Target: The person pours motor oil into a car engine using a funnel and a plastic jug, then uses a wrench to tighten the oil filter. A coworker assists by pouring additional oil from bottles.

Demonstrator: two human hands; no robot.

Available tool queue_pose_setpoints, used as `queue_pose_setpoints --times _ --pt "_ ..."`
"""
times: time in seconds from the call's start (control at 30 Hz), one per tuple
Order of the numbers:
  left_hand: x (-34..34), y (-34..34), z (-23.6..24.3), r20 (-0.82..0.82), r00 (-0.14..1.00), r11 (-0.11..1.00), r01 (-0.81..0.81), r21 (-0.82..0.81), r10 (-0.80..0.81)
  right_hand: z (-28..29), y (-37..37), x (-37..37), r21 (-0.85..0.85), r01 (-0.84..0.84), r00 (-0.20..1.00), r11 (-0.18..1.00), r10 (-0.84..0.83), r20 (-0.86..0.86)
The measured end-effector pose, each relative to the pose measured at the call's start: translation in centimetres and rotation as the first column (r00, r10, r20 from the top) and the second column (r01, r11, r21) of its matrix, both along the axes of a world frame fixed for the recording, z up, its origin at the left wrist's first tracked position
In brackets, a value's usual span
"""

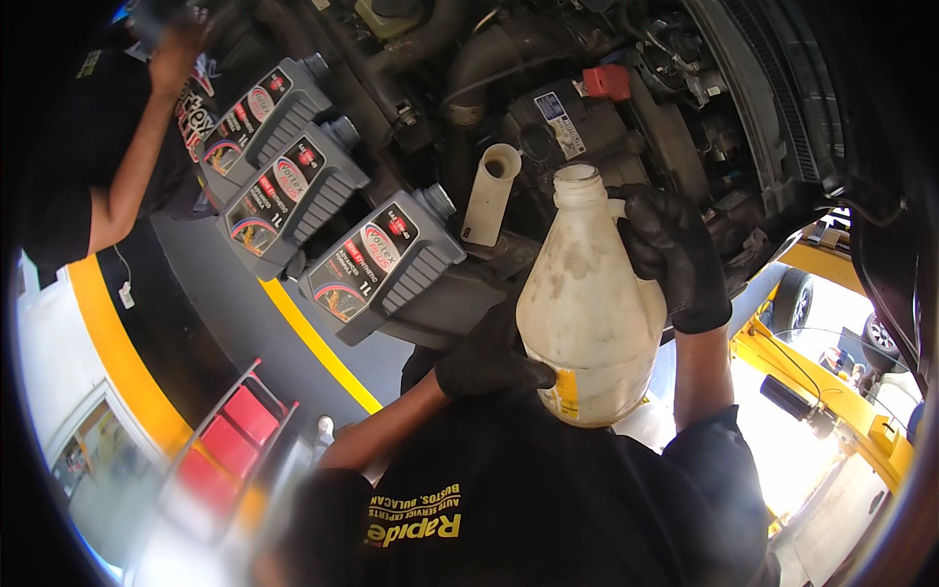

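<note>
Nearest the camera, a smudged white plastic jug (592, 303) is pointing its open mouth toward the engine bay (499, 59). The gloved right hand (675, 254) is gripping the handle, fingers curled; the gloved left hand (494, 362) is cupping the lower side, its underside fingers hidden. Thin walls are probably flexing under pressure, smudges perhaps making them slippery; weight isn't showing. The handle is offering the surest hold, with 1 palm supporting below. Beyond, 3 grey motor-oil bottles (290, 201) are resting near a narrow white container (489, 201).
</note>
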State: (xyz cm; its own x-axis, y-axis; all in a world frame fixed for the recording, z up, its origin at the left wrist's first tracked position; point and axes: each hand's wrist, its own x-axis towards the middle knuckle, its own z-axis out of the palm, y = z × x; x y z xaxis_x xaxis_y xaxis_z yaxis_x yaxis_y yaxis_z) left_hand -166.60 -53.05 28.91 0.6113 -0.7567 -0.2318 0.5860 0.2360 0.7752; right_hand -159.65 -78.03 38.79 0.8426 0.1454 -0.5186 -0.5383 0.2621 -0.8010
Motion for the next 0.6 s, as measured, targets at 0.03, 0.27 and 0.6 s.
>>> queue_pose_setpoints --times 0.03,0.27,0.6 --pt "0.2 0.0 0.2 -0.034 0.999 1.000 0.007 -0.010 -0.008 -0.1 0.0 0.1 -0.029 0.004 1.000 1.000 -0.005 -0.024" --pt "0.2 0.5 -0.6 -0.057 0.995 0.996 0.079 0.031 -0.077 -0.2 0.4 0.7 -0.127 -0.012 0.997 0.992 0.001 -0.081" --pt "-1.0 0.4 0.1 0.047 0.999 0.999 0.001 0.042 -0.003 0.0 0.9 -0.2 -0.089 0.022 0.995 0.996 -0.030 -0.091"
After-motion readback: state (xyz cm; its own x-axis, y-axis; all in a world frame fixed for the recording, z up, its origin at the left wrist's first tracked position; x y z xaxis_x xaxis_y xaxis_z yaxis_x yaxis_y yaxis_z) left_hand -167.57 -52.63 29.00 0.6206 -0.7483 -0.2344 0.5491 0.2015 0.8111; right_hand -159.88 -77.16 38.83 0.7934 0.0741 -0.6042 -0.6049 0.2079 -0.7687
